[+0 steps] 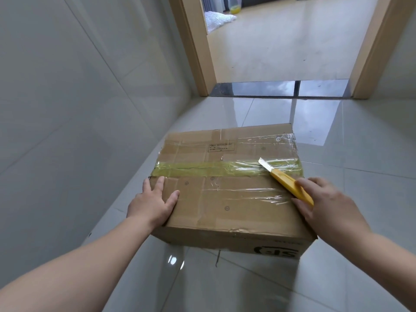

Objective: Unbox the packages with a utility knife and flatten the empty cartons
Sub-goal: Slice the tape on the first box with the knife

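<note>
A brown cardboard carton (225, 199) sits closed on the tiled floor, sealed along its middle seam with yellowish tape (202, 168) and clear tape across the top. My left hand (153, 203) presses flat on the carton's near left corner, fingers straight. My right hand (326, 206) grips a yellow utility knife (290, 184) at the carton's right side. Its bare blade (264, 164) is extended and lies over the right end of the tape seam.
A tiled wall (78, 109) runs close along the left of the carton. Ahead, a doorway with a wooden frame (193, 52) and a dark threshold (279, 88) opens onto another room, where white packing material (218, 20) lies on the floor.
</note>
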Action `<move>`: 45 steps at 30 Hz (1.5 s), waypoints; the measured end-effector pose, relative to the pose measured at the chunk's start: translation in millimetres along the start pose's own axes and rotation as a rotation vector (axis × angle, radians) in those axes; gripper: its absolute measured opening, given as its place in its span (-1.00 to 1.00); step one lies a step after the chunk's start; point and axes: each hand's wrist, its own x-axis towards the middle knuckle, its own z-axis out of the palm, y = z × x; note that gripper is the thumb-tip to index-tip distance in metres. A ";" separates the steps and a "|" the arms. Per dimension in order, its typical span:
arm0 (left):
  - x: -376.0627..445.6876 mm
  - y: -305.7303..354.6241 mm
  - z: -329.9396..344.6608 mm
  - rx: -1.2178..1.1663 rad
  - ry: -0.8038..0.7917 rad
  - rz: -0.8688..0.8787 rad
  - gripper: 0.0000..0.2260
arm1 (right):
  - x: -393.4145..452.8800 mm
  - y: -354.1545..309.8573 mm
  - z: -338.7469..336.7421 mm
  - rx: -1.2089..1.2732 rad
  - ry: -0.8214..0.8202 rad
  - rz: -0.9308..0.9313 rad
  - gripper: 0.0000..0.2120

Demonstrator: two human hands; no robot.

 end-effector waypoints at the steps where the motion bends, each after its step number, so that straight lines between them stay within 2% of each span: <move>1: -3.6 5.6 -0.6 0.015 0.004 -0.001 -0.33 | 2.8 3.2 -1.3 -0.036 -0.001 0.005 -0.58; 7: -41.6 63.4 -4.8 0.017 -0.005 0.100 -0.31 | 21.5 49.5 -13.6 -0.292 0.099 0.035 -0.73; 11: -58.2 92.0 -6.2 -0.172 0.021 0.235 -0.33 | 27.7 89.8 -31.6 -0.429 0.166 0.146 -0.72; 13: -49.1 101.9 -9.2 -0.161 0.082 0.298 -0.41 | 23.4 100.9 -39.6 -0.450 0.158 0.205 -0.68; 16: -21.7 115.7 -15.8 -0.028 0.170 0.312 -0.47 | 6.1 96.9 -42.6 -0.362 0.138 0.266 -0.61; 19: 12.6 131.2 -22.0 -0.015 0.199 0.380 -0.47 | -11.5 83.3 -40.9 -0.298 0.110 0.302 -0.62; 23: 59.8 152.6 -24.2 -0.090 0.156 0.457 -0.43 | -25.4 65.3 -39.7 -0.256 0.005 0.342 -0.70; 30: 114.3 170.2 -21.3 -0.125 0.126 0.402 -0.35 | -47.0 43.0 -32.6 0.073 -0.113 0.534 -0.60; 33: 120.5 170.3 -16.1 -0.123 0.140 0.401 -0.36 | -48.8 41.9 -27.6 0.232 -0.085 0.597 -0.62; 37: 117.1 171.6 -15.6 -0.111 0.185 0.407 -0.40 | -45.0 50.5 -22.0 0.369 -0.019 0.542 -0.77; 41: 91.8 171.5 -14.4 -0.076 0.175 0.341 -0.40 | -24.1 63.8 -22.6 0.388 0.042 0.550 -0.84; 45: 50.3 170.2 -8.0 -0.057 0.114 0.322 -0.29 | 19.8 94.3 -44.9 0.375 0.128 0.610 -0.80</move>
